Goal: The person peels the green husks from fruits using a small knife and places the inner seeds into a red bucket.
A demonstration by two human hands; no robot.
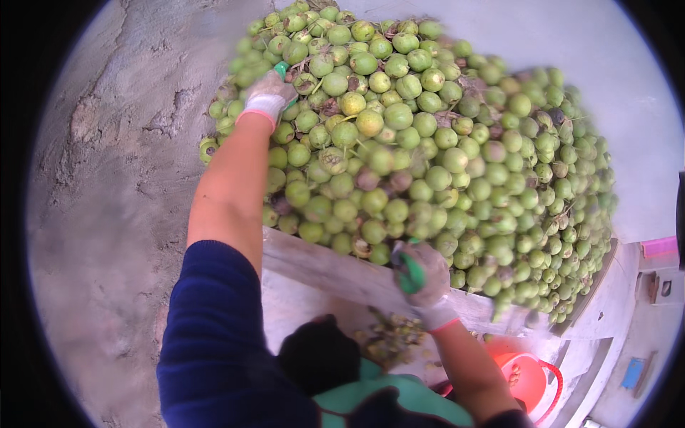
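A large heap of round green fruit (399, 118), some yellowed or browned, fills the upper middle of the view. My left hand (271, 94), in a pale glove with green-coated fingers and a pink cuff, reaches onto the heap's far left side. Its visible green fingertips are apart, and no fruit shows in its grasp. My right hand (427, 274), gloved the same way, is at the heap's near edge, above a pale ledge (335, 260). Its fingers are curled in, and a blurred dark shape shows beside them; what it holds cannot be made out.
A red bucket (524, 381) with a red handle stands at the lower right. Cut pieces or husks (392, 339) lie below the ledge, near my body. A rough grey concrete surface (107, 214) spreads on the left. Farther right lies a small blue object (632, 373).
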